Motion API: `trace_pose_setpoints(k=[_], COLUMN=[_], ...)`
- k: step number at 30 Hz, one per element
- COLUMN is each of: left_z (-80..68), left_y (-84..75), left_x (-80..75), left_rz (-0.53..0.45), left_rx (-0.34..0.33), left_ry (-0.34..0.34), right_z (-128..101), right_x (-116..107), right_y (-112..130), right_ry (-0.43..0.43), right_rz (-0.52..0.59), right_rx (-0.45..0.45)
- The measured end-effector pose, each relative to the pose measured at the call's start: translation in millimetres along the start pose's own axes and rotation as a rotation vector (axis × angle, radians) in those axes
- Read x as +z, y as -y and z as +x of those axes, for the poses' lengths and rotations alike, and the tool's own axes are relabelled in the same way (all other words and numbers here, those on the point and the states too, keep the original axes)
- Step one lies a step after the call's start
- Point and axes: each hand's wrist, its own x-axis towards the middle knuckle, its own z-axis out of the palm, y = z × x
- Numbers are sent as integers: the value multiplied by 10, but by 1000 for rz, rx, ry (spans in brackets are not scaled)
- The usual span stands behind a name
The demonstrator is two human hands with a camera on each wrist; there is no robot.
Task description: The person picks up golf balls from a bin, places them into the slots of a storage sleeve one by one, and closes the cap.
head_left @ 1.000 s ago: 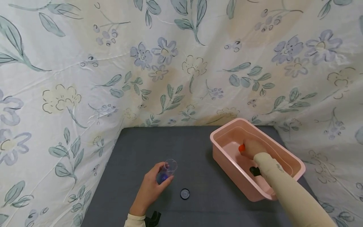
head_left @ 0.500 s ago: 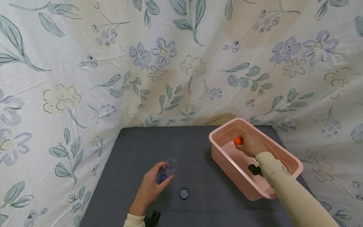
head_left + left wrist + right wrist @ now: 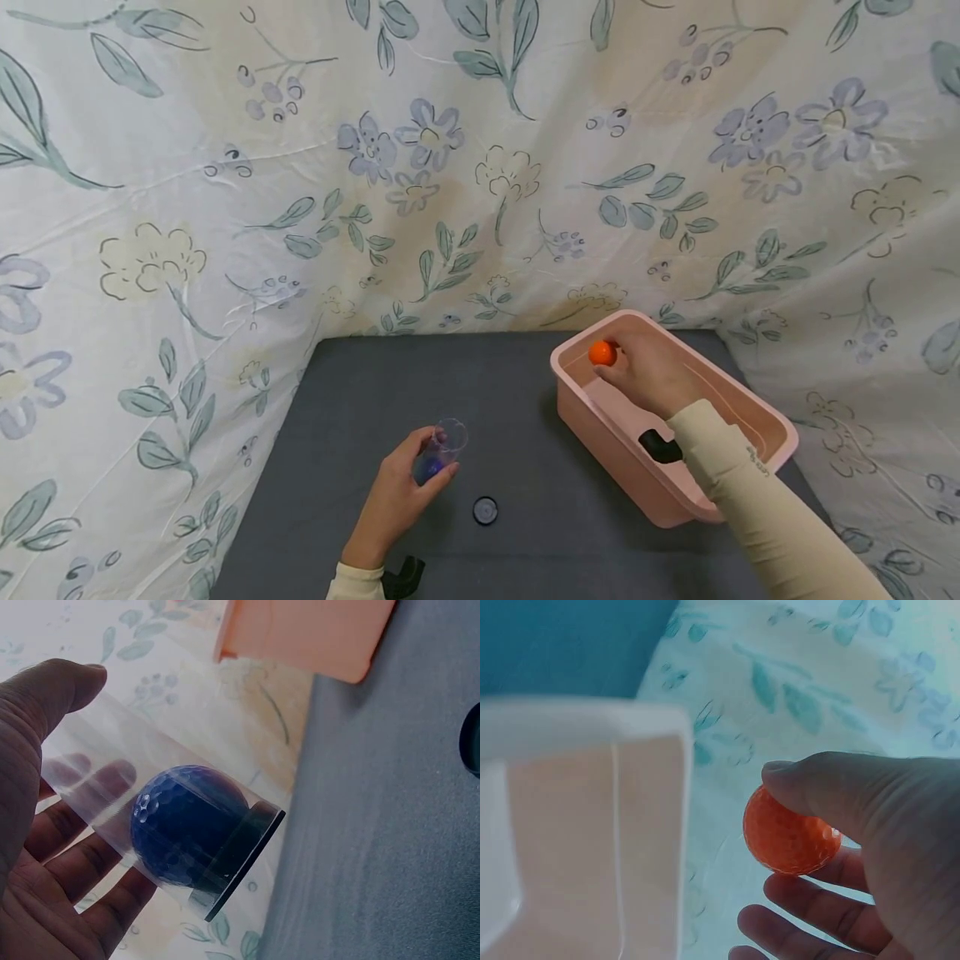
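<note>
My left hand (image 3: 405, 492) grips a clear plastic tube (image 3: 112, 757) with its open end up. Inside it, a dark blue golf ball (image 3: 187, 821) sits on the black cap (image 3: 247, 859) that closes the bottom. Thumb and fingers of my right hand (image 3: 648, 371) pinch an orange golf ball (image 3: 602, 353), which overlaps the far left part of the pink bin (image 3: 611, 462) in the head view. The right wrist view shows this orange ball (image 3: 787, 832) between thumb and fingertips, above the bin's rim (image 3: 585, 712).
A small round black cap (image 3: 485, 511) lies on the dark grey table (image 3: 420, 375), to the right of my left hand. Floral cloth (image 3: 465, 167) hangs behind the table and along both sides. The bin stands at the table's right.
My right hand has risen from inside the bin and moved left and away from me with the orange golf ball. My left hand and the tube have stayed in place.
</note>
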Motion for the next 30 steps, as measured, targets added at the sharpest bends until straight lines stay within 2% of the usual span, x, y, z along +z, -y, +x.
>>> trace_pose_setpoints(k=[10, 17, 20, 30], left_z=[-8, -12, -2, -3], left_y=[19, 2, -4, -6], left_x=[40, 57, 65, 67], left_rz=[31, 19, -1, 9], left_rx=[36, 19, 16, 7], left_ry=[-22, -25, -25, -9], right_z=[-92, -179, -195, -242], right_x=[153, 309, 354, 502], right_y=[371, 733, 854, 1049], right_ry=[-116, -66, -72, -80], right_rz=[107, 227, 247, 312], right_rx=[-173, -125, -130, -150])
